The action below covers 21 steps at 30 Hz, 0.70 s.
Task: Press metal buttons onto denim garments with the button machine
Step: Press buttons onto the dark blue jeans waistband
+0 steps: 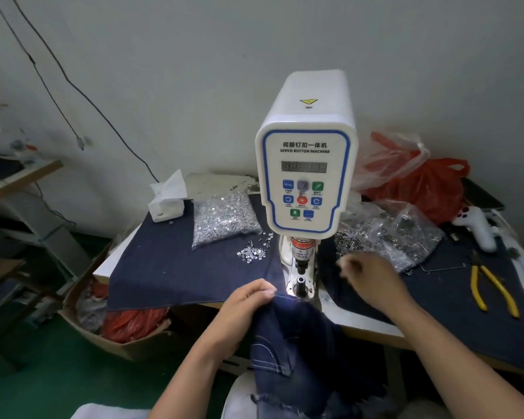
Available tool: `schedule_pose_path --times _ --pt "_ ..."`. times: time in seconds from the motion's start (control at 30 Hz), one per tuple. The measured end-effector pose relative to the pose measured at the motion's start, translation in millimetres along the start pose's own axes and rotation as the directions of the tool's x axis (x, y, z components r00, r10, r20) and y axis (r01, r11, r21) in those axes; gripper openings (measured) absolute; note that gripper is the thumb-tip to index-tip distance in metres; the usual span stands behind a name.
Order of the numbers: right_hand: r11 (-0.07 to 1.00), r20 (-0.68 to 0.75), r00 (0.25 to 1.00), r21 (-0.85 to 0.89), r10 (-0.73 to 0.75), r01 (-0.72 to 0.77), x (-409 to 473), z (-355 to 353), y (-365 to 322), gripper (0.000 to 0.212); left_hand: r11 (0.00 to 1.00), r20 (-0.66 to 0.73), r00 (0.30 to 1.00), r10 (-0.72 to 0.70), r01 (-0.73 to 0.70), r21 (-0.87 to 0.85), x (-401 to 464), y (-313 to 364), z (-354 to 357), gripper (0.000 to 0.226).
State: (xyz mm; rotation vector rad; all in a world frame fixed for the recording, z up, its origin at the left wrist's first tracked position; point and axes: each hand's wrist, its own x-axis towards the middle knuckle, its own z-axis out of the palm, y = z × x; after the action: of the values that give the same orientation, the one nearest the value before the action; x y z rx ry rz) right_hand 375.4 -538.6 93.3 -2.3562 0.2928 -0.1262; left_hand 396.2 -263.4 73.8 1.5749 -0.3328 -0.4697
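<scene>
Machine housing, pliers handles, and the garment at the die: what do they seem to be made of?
Machine housing: likely glossy white plastic, with rounded moulded corners and soft reflections. Pliers handles: yellow coating, probably rubber or plastic, over dark metal at the pivot. Garment: dark blue denim, matte woven look, pale contrast stitching and a frayed lower edge. The left hand pinches its top edge.

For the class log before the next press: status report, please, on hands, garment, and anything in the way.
Left hand pinching denim garment edge at the die. Right hand blurred beside the press, grip unclear. Nothing on the die.
</scene>
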Motion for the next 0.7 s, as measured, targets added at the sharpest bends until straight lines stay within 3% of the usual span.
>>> schedule_pose_path --times 0.07,0.13,0.2,0.27,0.33,0.4,0.47,0.53,0.7 --pt "0.945 -0.201 0.979 -0.317 0.018 -0.082 19 -7 21 0.029 0.985 -0.175 0.982 -0.065 0.035 -0.171 -2 8 -6 0.023" --pt "0.886 -0.242 0.968 -0.431 0.068 -0.17 31 -6 37 0.025 0.974 -0.329 0.936 -0.125 0.054 -0.218 2 19 -15 0.019" --pt "0.839 -0.257 0.963 -0.502 0.086 -0.209 36 0 44 0.024 0.992 -0.434 0.892 -0.123 0.095 -0.084 11 30 -26 0.031" --pt "0.814 -0.283 0.957 -0.541 0.058 -0.209 41 5 47 0.027 0.969 -0.474 0.88 -0.012 0.127 0.211 26 34 -37 0.039" --pt "0.836 -0.324 0.945 -0.509 0.033 -0.204 43 8 51 0.025 0.863 -0.49 0.869 0.072 0.192 0.467 46 28 -44 0.036" --pt "0.861 -0.368 0.93 -0.47 0.011 -0.196 41 12 56 0.019 0.754 -0.524 0.848 0.077 0.294 0.587 65 15 -46 0.016" --pt "0.896 -0.425 0.905 -0.407 -0.012 -0.179 37 15 62 0.012 0.668 -0.538 0.843 0.031 0.383 0.638 78 1 -42 0.003" --pt "0.929 -0.474 0.88 -0.338 -0.031 -0.149 36 15 65 0.011 0.599 -0.561 0.827 0.035 0.432 0.674 87 -10 -38 0.006" --pt "0.953 -0.519 0.855 -0.265 -0.016 -0.144 35 17 66 0.012 0.58 -0.606 0.784 0.136 0.433 0.69 95 -24 -32 0.008"
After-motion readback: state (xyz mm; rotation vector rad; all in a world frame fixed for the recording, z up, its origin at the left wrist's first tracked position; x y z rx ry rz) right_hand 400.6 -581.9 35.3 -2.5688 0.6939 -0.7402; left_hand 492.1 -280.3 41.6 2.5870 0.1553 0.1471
